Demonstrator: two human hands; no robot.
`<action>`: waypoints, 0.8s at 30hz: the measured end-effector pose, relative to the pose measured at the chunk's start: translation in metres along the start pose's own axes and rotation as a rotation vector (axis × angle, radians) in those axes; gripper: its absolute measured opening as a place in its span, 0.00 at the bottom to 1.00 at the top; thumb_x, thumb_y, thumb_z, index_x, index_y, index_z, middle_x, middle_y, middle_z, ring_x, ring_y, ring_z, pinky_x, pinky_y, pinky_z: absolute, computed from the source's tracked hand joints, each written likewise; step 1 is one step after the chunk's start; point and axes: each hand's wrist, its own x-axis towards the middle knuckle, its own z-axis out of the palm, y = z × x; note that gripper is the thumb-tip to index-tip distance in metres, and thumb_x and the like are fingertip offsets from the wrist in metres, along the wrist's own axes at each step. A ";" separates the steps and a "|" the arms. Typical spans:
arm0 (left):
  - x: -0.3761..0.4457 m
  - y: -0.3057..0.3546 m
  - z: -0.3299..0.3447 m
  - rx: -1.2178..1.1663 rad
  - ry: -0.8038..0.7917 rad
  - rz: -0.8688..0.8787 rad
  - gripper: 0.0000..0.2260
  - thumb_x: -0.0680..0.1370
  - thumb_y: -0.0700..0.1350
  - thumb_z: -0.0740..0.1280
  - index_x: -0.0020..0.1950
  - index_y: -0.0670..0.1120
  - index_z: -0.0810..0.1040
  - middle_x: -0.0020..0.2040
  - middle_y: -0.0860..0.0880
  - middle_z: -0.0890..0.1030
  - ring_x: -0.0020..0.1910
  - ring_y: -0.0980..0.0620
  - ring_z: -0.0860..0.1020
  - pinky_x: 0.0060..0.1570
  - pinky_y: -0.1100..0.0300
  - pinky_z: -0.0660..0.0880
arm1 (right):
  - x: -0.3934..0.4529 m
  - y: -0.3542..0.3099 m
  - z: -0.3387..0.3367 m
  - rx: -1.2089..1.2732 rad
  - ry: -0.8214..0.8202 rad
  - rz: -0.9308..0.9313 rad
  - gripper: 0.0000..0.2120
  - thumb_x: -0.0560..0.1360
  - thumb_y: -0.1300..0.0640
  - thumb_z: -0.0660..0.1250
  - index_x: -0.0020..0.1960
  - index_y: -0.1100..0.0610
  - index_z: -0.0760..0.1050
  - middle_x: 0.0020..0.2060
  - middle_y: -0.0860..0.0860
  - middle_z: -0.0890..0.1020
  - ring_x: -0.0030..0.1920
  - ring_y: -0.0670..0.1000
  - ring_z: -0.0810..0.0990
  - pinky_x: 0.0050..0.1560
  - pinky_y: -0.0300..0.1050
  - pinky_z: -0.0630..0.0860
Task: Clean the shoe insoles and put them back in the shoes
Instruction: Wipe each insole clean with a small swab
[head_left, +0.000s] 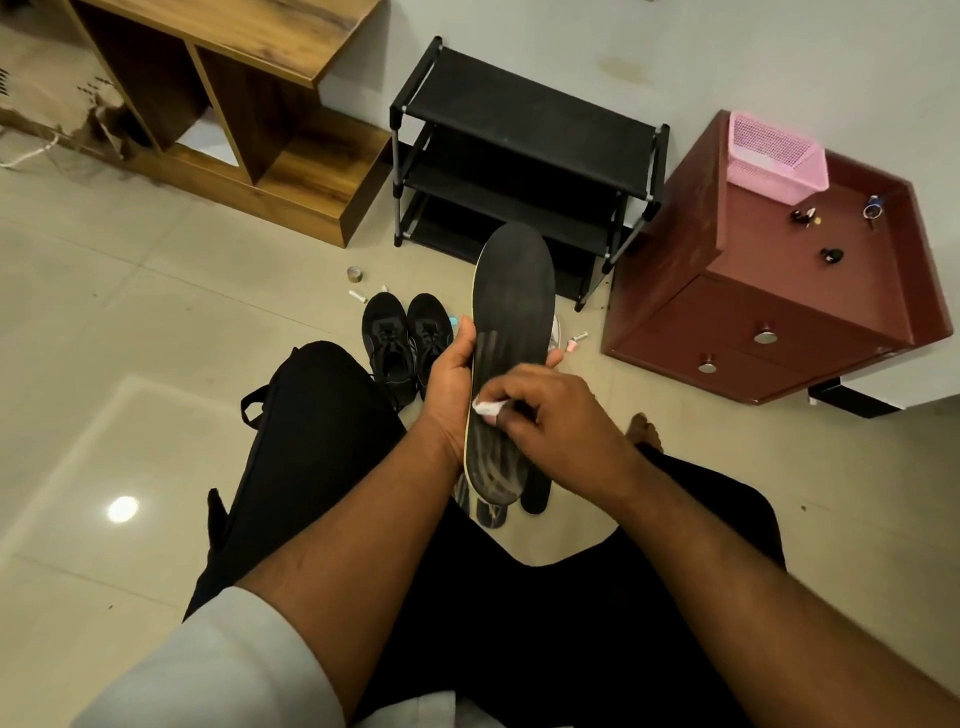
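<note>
A long black insole with a pale rim stands nearly upright in front of me. My left hand grips its left edge, the thumb along the side and fingertips showing on the right edge. My right hand pinches a small white wipe against the insole's lower half, where wet streaks show. Two more dark insoles lie below it between my knees. A pair of black lace-up shoes sits on the floor just beyond my left hand.
A black three-tier shoe rack stands against the wall. A maroon cabinet with a pink basket is at right, a wooden shelf unit at left. Small bottles and a tape roll lie near the shoes.
</note>
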 end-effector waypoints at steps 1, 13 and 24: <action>0.000 0.000 0.000 0.004 -0.008 -0.014 0.35 0.80 0.65 0.54 0.55 0.35 0.83 0.55 0.36 0.81 0.52 0.41 0.82 0.56 0.47 0.77 | -0.001 0.000 -0.006 0.042 -0.047 0.031 0.05 0.74 0.60 0.69 0.49 0.54 0.82 0.42 0.45 0.80 0.43 0.41 0.78 0.44 0.29 0.72; -0.001 -0.004 0.002 0.037 -0.059 0.022 0.31 0.76 0.64 0.59 0.72 0.46 0.72 0.70 0.39 0.74 0.69 0.38 0.72 0.60 0.34 0.73 | 0.065 0.012 -0.044 -0.205 0.261 0.016 0.08 0.76 0.56 0.65 0.52 0.53 0.81 0.47 0.47 0.79 0.48 0.45 0.76 0.52 0.46 0.75; 0.006 -0.001 0.003 0.040 0.112 0.126 0.23 0.83 0.52 0.57 0.44 0.40 0.86 0.43 0.42 0.85 0.41 0.47 0.85 0.44 0.57 0.82 | 0.029 0.009 -0.001 0.222 0.294 0.250 0.04 0.73 0.58 0.71 0.47 0.51 0.82 0.41 0.43 0.82 0.44 0.42 0.80 0.49 0.43 0.79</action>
